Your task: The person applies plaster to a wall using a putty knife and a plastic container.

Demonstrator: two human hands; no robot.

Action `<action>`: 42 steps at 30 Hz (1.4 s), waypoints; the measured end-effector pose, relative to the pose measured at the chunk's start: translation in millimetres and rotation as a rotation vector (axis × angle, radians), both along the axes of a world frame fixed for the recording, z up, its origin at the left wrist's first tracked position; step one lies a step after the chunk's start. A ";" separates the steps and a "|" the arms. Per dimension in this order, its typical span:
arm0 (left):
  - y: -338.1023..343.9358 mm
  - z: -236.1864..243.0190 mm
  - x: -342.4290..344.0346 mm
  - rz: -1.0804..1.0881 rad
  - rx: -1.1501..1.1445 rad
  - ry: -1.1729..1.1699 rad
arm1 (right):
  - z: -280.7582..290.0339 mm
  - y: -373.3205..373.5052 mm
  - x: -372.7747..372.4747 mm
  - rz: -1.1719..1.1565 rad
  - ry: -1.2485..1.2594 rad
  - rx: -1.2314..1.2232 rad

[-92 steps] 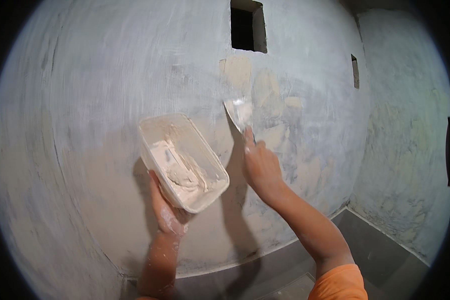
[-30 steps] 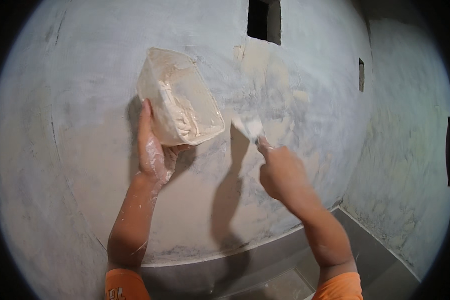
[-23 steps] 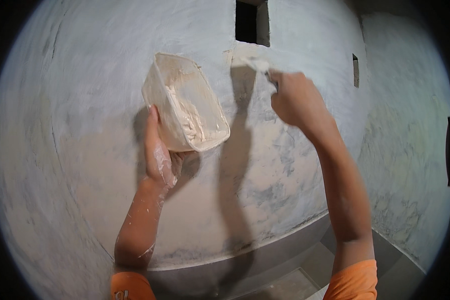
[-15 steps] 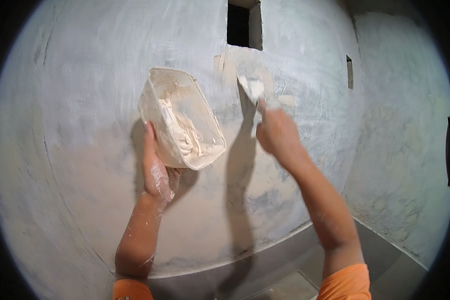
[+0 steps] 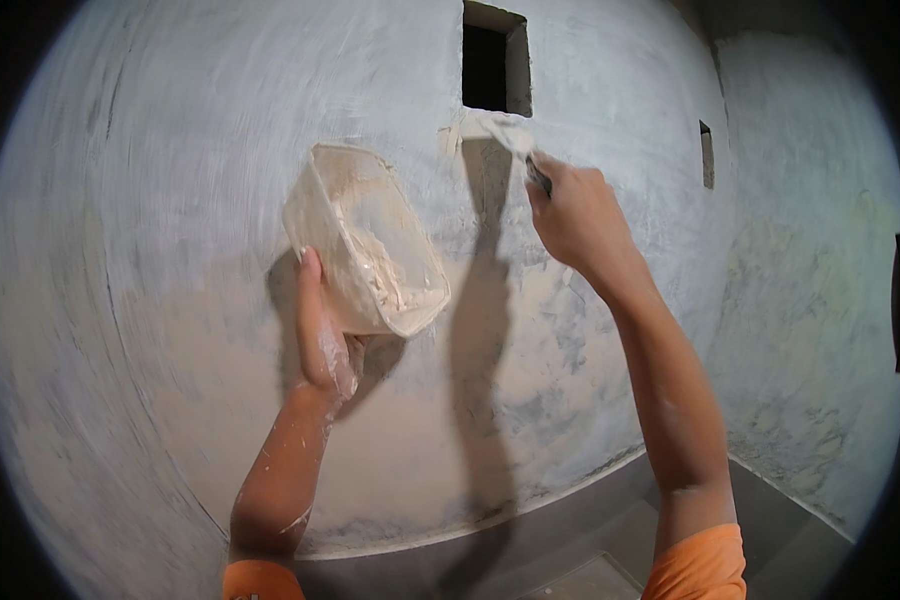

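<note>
— A grey, patchily plastered wall fills the view. Your fingers?
— My right fingers are closed round a putty knife, slanting ten-to-four o'clock, just below a dark opening. My left fingers, spread and partly hidden, cradle a putty tub, eight o'clock from the knife.
— Room?
— The wall extends toward three o'clock.

Tub: semi-transp. whitish plastic, approx. rect. w/ rounded corners, ctr.-left of frame; tilted, open side toward the camera, long sides running upper L to lower R. Paste: beige, smeared on tub's inner walls, thickest in the lower pt. Putty knife: upper ctr. of frame, up & R of tub, well apart; wide blade w/ pale paste, pointing up-L, dark handle mostly hidden, lower R.
</note>
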State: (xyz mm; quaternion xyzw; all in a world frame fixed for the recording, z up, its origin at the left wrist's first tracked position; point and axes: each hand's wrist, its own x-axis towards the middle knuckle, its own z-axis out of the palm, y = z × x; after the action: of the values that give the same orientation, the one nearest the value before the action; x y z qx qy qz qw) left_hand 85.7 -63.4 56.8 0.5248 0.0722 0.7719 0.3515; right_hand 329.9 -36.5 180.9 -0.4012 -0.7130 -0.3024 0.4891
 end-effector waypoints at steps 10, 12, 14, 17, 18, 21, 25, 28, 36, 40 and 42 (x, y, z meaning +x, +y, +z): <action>0.7 -9.1 -13.2 0.153 0.022 -0.093 | -138.9 77.9 -44.0 -0.068 0.046 -0.262; -4.5 -5.3 -13.0 0.162 -0.015 -0.188 | -161.7 51.3 -26.9 -0.125 -0.038 -0.303; -10.8 -5.5 -24.5 0.149 0.071 -0.019 | -142.2 22.9 -3.5 -0.149 -0.133 -0.323; -14.5 -4.7 -13.7 0.181 0.052 -0.021 | -90.0 -6.4 19.8 -0.119 -0.160 -0.324; -12.6 -5.4 -10.5 0.184 0.051 -0.010 | -67.8 -14.7 15.6 -0.164 -0.144 -0.284; -11.0 -1.4 -6.1 0.168 0.024 -0.056 | -15.6 9.5 -0.3 -0.002 -0.087 0.120; -12.1 0.3 2.8 0.167 0.002 -0.095 | 16.4 51.0 -29.6 0.030 0.014 0.047; -10.5 1.2 -1.4 0.172 0.021 -0.134 | -27.7 71.4 -49.8 -0.022 -0.018 -0.060; -13.8 -2.5 -12.8 0.233 0.046 -0.079 | -166.6 14.8 -32.9 -0.013 -0.196 -0.460; -18.9 -0.4 -7.2 0.233 -0.012 -0.020 | -100.7 -4.5 8.2 0.066 -0.007 -0.343; -19.5 1.2 -7.2 0.186 -0.011 0.057 | -53.6 10.4 14.2 0.063 0.064 -0.114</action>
State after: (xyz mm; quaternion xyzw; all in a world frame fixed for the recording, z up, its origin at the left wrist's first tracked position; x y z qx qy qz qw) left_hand 78.5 -82.9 58.0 0.5356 0.1346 0.7857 0.2789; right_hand 344.1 -26.1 127.3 -0.4152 -0.7254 -0.2330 0.4971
